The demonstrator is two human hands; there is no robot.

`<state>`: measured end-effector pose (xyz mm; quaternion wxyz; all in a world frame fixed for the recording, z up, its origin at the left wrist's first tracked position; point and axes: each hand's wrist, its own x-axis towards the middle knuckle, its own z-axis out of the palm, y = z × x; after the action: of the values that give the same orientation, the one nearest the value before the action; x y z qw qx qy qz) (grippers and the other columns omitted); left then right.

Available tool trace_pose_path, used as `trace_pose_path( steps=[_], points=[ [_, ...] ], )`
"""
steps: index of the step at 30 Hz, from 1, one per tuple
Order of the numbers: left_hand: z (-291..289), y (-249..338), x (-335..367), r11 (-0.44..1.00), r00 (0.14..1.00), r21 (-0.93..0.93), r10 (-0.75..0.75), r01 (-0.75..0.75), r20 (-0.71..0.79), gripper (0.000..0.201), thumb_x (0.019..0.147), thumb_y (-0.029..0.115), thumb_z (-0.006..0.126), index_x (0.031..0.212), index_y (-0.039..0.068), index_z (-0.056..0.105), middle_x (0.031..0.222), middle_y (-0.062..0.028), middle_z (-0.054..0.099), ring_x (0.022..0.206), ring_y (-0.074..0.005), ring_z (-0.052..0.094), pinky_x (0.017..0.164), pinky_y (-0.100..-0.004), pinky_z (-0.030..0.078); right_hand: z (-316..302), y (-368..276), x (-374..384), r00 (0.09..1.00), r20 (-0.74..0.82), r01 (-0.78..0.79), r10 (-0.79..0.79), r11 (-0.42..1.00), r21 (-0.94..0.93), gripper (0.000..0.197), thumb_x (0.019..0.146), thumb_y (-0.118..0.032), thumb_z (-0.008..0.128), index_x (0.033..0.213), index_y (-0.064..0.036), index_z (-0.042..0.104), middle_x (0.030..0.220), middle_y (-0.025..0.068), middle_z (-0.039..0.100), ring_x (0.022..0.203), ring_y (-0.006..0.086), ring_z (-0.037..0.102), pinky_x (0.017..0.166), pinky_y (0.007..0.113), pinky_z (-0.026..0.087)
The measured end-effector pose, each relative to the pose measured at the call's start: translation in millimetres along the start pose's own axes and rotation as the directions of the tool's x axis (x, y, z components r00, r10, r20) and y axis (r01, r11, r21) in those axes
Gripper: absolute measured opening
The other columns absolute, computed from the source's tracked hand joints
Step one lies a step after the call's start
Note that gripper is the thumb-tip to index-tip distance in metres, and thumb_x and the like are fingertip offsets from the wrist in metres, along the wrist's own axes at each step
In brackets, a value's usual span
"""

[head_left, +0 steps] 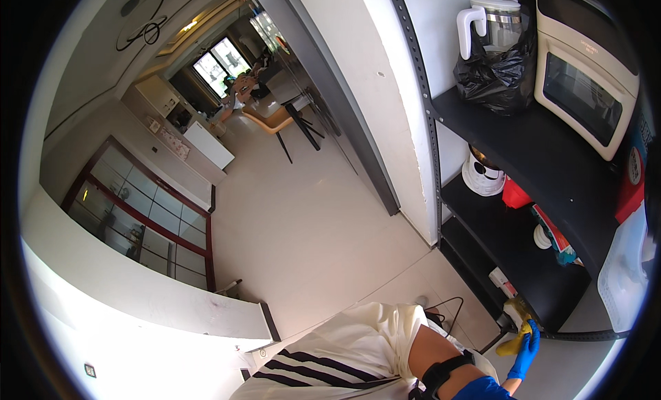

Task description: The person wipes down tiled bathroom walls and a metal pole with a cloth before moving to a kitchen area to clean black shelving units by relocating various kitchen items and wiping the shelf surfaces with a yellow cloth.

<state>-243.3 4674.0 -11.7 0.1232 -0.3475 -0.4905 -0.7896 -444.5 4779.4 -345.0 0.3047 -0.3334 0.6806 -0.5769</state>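
Note:
Both of my hands wear blue gloves, at the lower right. My right hand (527, 352) has its fingers closed on a yellow cloth (509, 346), beside the end of the lowest black shelf. Just beyond the fingers sits a yellowish translucent pack (515, 309), its kind too small to make out. A small white-and-red box (503, 281) stands next to that pack. My left arm comes out of a white striped sleeve with a black strap around it. The blue glove of my left hand (484, 389) is cut by the lower edge, so its fingers are hidden.
Above rises a black shelf rack (506, 149) with a beige oven (585, 90) and a white-handled glass jug (497, 28) in a black bag. A white dog-faced container (482, 174) stands on a lower shelf. A dark cable (454, 314) loops near the floor. Farther off is a chair (274, 121).

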Motion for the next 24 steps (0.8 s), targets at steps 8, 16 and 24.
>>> trace_pose_path(
  steps=[8, 16, 24],
  points=[
    [-19.2, 24.3, -1.1, 0.995, 0.996, 0.095, 0.022, -0.014, -0.088, 0.026, 0.093, 0.019, 0.048, 0.115, 0.006, 0.054, 0.105, -0.0047, 0.054, 0.089, -0.017, 0.056, 0.079, -0.028, 0.044, -1.6, 17.9, 13.8, 0.997, 0.066, -0.033, 0.031, 0.999, 0.038, 0.032, 0.092, -0.008, 0.045, 0.122, 0.0012, 0.049, 0.122, 0.0093, 0.053, 0.114, 0.0183, 0.047, 0.099, 0.03, 0.033],
    [-81.9, 44.9, -1.0, 0.999, 0.997, 0.05, -0.002, 0.006, -0.071, 0.026, 0.093, 0.019, 0.048, 0.115, 0.006, 0.054, 0.106, -0.0051, 0.054, 0.089, -0.0177, 0.056, 0.079, -0.0283, 0.044, 36.9, -64.3, 31.5, 0.999, 0.045, -0.015, 0.02, 0.994, -0.109, 0.026, 0.09, -0.004, 0.045, 0.114, 0.0002, 0.054, 0.118, 0.0093, 0.054, 0.112, 0.0199, 0.048, 0.1, 0.031, 0.032],
    [-145.3, 67.2, 1.8, 0.996, 0.997, -0.085, -0.014, 0.02, 0.07, 0.026, 0.092, 0.019, 0.049, 0.114, 0.006, 0.054, 0.107, -0.0056, 0.053, 0.09, -0.0183, 0.055, 0.079, -0.0286, 0.044, 60.7, -213.3, 48.3, 0.965, -0.149, 0.19, -0.214, 0.969, -0.16, 0.023, 0.087, -0.006, 0.048, 0.108, -0.0035, 0.058, 0.12, 0.0148, 0.05, 0.115, 0.0271, 0.045, 0.102, 0.038, 0.03]
  ],
)
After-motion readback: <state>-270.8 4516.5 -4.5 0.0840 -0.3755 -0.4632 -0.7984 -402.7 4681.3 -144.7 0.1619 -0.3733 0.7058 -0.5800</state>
